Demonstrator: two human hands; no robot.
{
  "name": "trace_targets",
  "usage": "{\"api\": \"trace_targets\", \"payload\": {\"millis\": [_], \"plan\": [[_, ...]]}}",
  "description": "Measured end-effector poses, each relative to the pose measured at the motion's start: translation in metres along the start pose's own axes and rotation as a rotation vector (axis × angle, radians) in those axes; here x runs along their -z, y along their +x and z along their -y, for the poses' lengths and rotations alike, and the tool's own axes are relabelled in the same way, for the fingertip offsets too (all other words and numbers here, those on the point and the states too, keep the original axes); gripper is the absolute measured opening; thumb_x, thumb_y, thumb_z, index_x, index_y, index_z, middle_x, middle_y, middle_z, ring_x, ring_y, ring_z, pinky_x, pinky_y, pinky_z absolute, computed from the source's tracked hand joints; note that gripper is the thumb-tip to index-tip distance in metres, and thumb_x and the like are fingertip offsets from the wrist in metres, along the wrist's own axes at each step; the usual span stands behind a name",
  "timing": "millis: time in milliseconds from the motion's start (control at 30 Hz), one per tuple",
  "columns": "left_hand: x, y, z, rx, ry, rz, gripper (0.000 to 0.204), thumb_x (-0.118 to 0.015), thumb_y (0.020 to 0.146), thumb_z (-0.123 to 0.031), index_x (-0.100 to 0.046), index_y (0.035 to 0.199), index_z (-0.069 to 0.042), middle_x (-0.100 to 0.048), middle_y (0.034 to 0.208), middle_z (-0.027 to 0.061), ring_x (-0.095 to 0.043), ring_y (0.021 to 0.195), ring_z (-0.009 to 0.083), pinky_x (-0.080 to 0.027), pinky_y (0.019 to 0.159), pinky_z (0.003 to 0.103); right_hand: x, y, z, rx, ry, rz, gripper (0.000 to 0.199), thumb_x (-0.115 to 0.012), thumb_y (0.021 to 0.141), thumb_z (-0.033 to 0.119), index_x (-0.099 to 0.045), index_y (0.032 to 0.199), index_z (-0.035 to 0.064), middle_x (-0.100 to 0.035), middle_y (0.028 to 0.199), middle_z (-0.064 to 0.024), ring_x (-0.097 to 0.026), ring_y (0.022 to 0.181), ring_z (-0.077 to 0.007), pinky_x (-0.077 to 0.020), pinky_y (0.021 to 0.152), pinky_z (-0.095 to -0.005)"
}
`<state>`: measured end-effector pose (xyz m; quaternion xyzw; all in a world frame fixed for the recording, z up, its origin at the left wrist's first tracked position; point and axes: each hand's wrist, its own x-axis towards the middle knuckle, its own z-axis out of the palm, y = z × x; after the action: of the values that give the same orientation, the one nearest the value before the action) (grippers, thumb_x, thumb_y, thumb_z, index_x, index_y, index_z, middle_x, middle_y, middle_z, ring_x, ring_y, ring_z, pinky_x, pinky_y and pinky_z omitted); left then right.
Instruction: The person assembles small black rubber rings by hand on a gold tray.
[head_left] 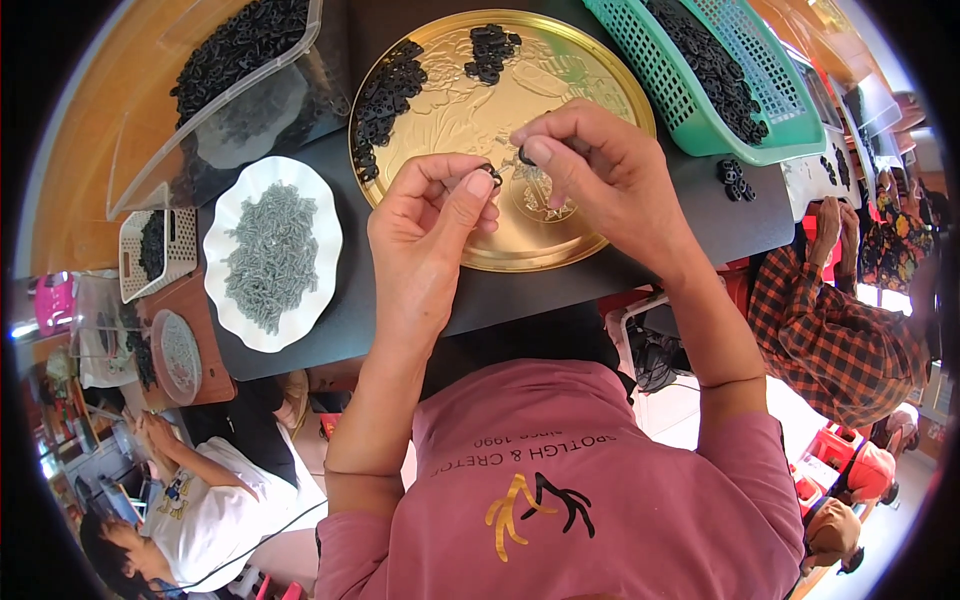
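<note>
My left hand (425, 225) pinches a small black plastic piece (490, 173) between thumb and forefinger. To the right, my right hand (610, 175) is closed in a pinch on another small black piece (525, 156), mostly hidden by the fingertips. The hands are close together but apart, held above a round gold tray (450, 115). On that tray, a heap of black plastic pieces (388, 105) lines the left side, and a smaller cluster (490, 52) lies near the far edge. Left of my left hand stands a scalloped white dish (328, 225) full of short grey, spring-like pieces (272, 258).
A clear plastic bin (245, 115) of black pieces stands far left, with a small cream basket (185, 245) below it. A green basket (670, 100) of black pieces is at far right; several loose ones (735, 182) lie beside it. Other people sit on both sides.
</note>
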<state>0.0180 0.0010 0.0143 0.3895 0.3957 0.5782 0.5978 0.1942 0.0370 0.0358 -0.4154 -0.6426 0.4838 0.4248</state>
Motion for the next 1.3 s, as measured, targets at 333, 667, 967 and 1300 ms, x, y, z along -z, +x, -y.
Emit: {"api": "trace_targets", "payload": {"millis": [333,667,967,1300], "plan": [[0.000,0.001,-0.005,-0.029,0.101,-0.007,0.016,-0.064,0.089,-0.010,-0.061,0.101,0.001,-0.061,0.076,0.0013,-0.055,0.067,0.0053,-0.045,0.063,0.019,0.000,0.003,0.007,0.411,-0.499,0.083,0.008,-0.066,0.083,0.002,-0.064,0.091,0.0016,-0.058,0.081,-0.0054,-0.055,0.065,-0.0127,-0.0446,0.057,-0.0242],[0.002,0.000,-0.006,-0.060,0.134,0.030,0.011,-0.064,0.088,-0.005,-0.062,0.098,0.001,-0.061,0.075,0.0003,-0.055,0.067,0.0048,-0.045,0.063,0.018,-0.005,0.000,0.007,-0.028,-0.081,0.125,0.012,-0.067,0.085,0.009,-0.062,0.090,-0.0007,-0.058,0.076,-0.0030,-0.053,0.065,-0.0074,-0.0443,0.058,-0.0229],[-0.001,0.007,-0.002,-0.049,0.139,0.010,0.011,-0.063,0.088,-0.003,-0.062,0.098,0.001,-0.060,0.076,0.0003,-0.054,0.068,0.0050,-0.044,0.063,0.018,-0.006,0.002,0.000,-0.107,0.021,0.130,0.012,-0.064,0.088,0.011,-0.062,0.091,-0.0004,-0.058,0.074,-0.0006,-0.056,0.064,-0.0054,-0.0464,0.056,-0.0199],[-0.004,0.009,0.001,0.032,0.048,-0.005,0.015,-0.063,0.089,-0.004,-0.060,0.102,0.002,-0.063,0.083,0.0047,-0.060,0.072,0.0087,-0.049,0.068,0.021,0.001,0.002,-0.011,-0.278,0.419,-0.096,0.022,-0.063,0.091,0.014,-0.065,0.106,-0.0014,-0.062,0.082,-0.0024,-0.059,0.069,-0.0073,-0.0539,0.065,-0.0238]]}}
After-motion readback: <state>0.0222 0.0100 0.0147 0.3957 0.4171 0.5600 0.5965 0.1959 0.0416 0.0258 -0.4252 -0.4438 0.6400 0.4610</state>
